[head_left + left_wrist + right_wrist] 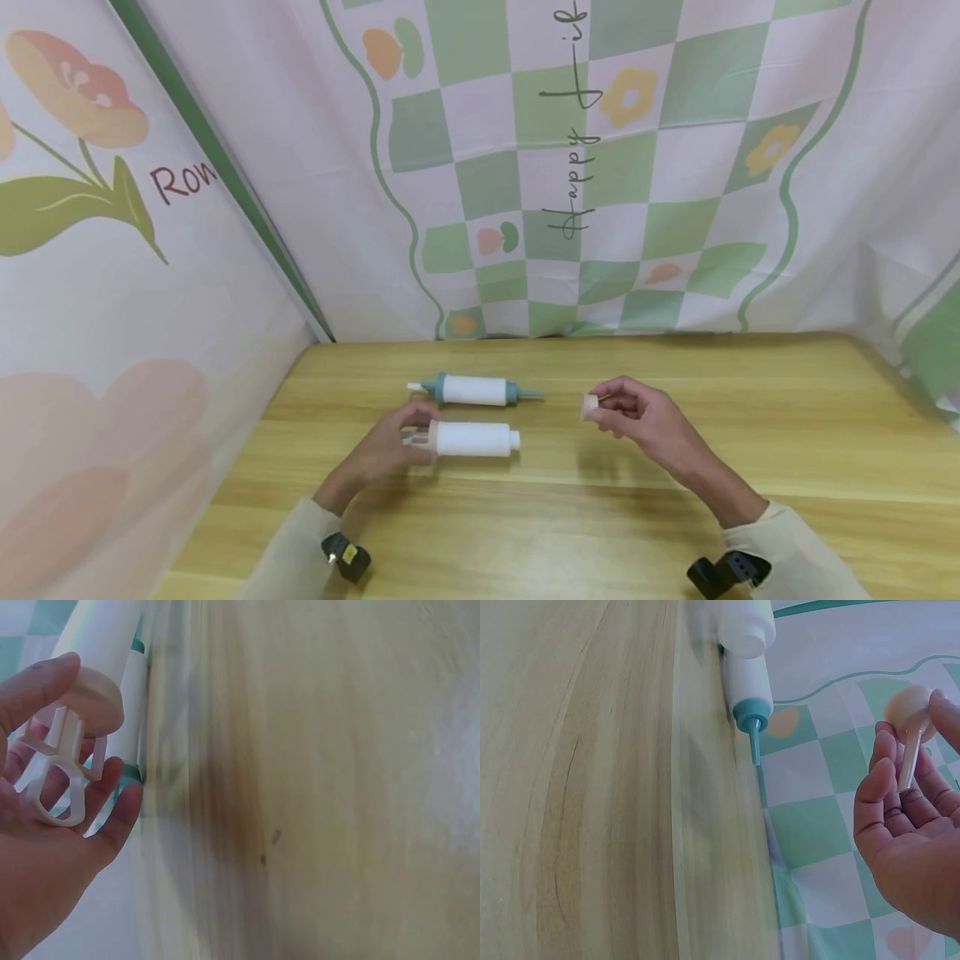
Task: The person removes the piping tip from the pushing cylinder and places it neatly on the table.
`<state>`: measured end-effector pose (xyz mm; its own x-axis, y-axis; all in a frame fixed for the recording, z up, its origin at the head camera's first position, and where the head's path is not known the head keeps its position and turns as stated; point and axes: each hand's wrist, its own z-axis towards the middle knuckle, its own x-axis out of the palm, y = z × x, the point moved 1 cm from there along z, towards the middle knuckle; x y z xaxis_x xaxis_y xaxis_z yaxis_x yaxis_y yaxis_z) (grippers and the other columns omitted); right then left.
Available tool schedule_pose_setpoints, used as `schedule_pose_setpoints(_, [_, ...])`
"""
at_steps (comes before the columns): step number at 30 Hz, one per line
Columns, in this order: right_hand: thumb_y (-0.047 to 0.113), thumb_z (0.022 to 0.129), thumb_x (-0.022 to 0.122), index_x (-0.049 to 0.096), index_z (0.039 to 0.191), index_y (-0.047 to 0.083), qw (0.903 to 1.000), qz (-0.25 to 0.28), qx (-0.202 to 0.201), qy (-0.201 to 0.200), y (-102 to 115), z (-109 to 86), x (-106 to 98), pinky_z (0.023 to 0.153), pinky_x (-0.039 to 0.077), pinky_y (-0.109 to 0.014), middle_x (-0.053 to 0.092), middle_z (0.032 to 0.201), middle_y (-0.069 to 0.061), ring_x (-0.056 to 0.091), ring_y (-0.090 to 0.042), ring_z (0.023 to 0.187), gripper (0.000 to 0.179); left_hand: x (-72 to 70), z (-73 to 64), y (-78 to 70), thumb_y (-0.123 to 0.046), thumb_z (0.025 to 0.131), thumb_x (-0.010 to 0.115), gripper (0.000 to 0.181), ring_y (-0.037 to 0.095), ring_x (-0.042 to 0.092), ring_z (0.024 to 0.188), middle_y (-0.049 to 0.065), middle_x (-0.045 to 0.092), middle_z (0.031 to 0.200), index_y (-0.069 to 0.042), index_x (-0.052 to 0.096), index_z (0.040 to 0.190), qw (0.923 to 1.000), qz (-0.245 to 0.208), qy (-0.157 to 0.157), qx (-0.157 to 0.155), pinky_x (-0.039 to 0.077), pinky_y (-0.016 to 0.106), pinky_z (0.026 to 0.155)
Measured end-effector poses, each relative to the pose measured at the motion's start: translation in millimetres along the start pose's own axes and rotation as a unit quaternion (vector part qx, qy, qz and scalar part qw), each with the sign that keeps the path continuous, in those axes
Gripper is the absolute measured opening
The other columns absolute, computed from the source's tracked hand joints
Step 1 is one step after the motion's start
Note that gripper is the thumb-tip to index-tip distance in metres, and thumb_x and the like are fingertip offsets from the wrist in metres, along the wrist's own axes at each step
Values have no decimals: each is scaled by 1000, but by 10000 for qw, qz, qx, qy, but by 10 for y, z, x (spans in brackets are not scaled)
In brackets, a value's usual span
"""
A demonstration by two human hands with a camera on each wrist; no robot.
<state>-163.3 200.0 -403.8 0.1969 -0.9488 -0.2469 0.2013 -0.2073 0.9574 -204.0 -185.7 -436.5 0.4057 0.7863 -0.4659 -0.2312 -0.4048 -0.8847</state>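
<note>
My left hand grips a white plastic tube by its pale pink collar. A loop-shaped handle comes out of that end, over the palm. The tube lies level, its narrow white neck pointing right and uncapped. To the right of it, raised over the table, my right hand pinches a pale pink nozzle cap between thumb and fingers. In the right wrist view a thin spout on the cap points back toward the palm.
Just behind the held tube, a second white tube with teal ends lies on the wooden table, its thin teal spout facing right. A checked curtain hangs along the back edge, and another printed cloth hangs at the left.
</note>
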Motion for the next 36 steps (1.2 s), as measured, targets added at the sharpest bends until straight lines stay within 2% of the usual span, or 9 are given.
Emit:
schedule_pose_setpoints(5, [17,98,66,60,120,-5,9999,-116,-39,-37,2,-19,-14,72,55,-33,70,102,-16,68,-27,88,31,-3,-10,14,1,76,79,54,33,55,119,8,61,127,-8,58,126,10000,14,37,-76,47,55,94])
schedule_pose_setpoints(12, [16,98,66,61,121,-4,9998,-163,-81,-74,4,-27,-20,70,55,-33,69,101,-16,68,-29,87,31,5,-17,29,0,76,80,50,32,55,118,7,62,123,-12,59,120,9998,123,168,-13,46,55,96])
schedule_pose_setpoints(22, [16,100,64,61,121,-4,9995,-180,-166,-179,3,-30,-25,69,56,-32,69,100,-15,67,-28,86,30,11,-25,45,2,75,79,49,33,55,117,8,62,123,-13,59,118,9997,107,209,-4,48,52,92])
schedule_pose_setpoints(25, [16,100,64,61,121,-4,9996,-135,-170,-200,-5,-29,-22,70,56,-31,69,101,-15,66,-24,85,30,10,-26,63,3,75,79,48,34,55,118,8,63,122,-11,59,118,9995,185,236,115,46,53,95])
schedule_pose_setpoints(31, [15,98,66,62,121,-4,9996,-118,-188,-201,-18,-26,-15,70,55,-30,67,102,-17,66,-28,87,30,25,-15,65,4,76,79,49,33,57,117,8,63,123,-11,58,118,9975,541,347,295,45,54,97])
schedule_pose_setpoints(36, [16,98,67,62,122,-3,9997,-89,-153,-167,-15,-25,-7,70,56,-32,66,104,-17,67,-29,88,31,45,-15,50,4,76,79,49,34,57,117,8,63,124,-13,58,117,9964,747,340,192,47,55,96])
